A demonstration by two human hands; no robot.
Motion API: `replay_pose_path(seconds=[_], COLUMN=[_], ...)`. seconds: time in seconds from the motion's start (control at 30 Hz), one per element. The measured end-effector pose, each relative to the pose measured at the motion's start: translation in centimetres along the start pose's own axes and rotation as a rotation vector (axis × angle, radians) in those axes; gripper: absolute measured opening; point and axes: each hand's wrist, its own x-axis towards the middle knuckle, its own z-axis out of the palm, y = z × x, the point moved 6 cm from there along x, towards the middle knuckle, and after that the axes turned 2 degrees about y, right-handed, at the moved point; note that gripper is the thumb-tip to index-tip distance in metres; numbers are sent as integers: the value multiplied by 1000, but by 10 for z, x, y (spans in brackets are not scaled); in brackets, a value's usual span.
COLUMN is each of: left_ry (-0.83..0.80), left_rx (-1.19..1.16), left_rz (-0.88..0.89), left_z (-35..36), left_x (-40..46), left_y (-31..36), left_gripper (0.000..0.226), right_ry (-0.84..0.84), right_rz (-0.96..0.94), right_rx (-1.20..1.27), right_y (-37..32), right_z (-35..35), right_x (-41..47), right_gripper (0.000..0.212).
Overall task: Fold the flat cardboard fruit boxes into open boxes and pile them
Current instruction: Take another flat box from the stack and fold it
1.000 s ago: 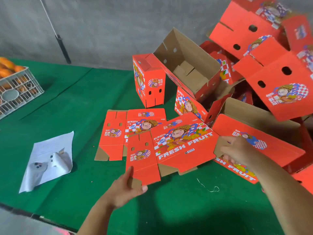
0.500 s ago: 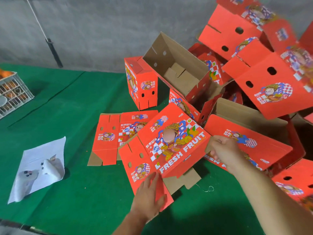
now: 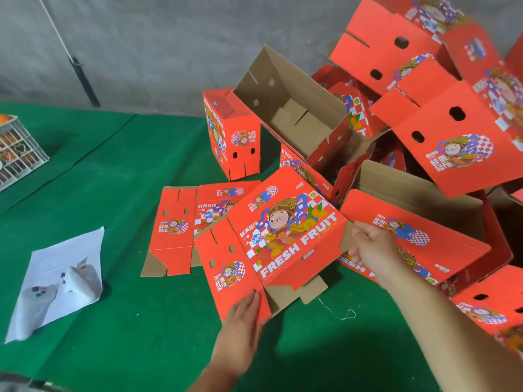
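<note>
The flat box (image 3: 285, 236) that lay level on the green counter (image 3: 113, 171) a second ago has been lifted and tipped, its far edge now raised and its brown bottom flaps (image 3: 294, 292) hanging free beneath the near edge. The left hand (image 3: 243, 315) holds the near left corner, fingers straight along the red panel, thumb hidden beneath. The right hand (image 3: 368, 244) has its fingers curled round the right edge. It looks as though the sleeve is about to be squared open, so folding of this box has only begun. Another flat blank (image 3: 175, 224) remains on the counter just left of it, partly underneath. The pile of finished boxes (image 3: 441, 131) rises at far right, where this one should end up.
</note>
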Motion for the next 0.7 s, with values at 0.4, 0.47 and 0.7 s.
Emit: replay_pose_path(seconds=[0.4, 0.47, 0.7], left_ry=[917, 971, 938], left_rx=[-667, -682, -463], left_rz=[-342, -346, -94], left_z=[-177, -196, -263], left_x=[19, 23, 39], left_y=[-39, -28, 34], left_gripper=[33, 30, 9], right_ry=[-141, -165, -141], right_rz=[-476, -503, -372], right_rx=[-561, -582, -91], right_y=[-25, -39, -100], right_z=[-21, -26, -117], right_x=[-3, -11, -20], right_gripper=[39, 38, 33])
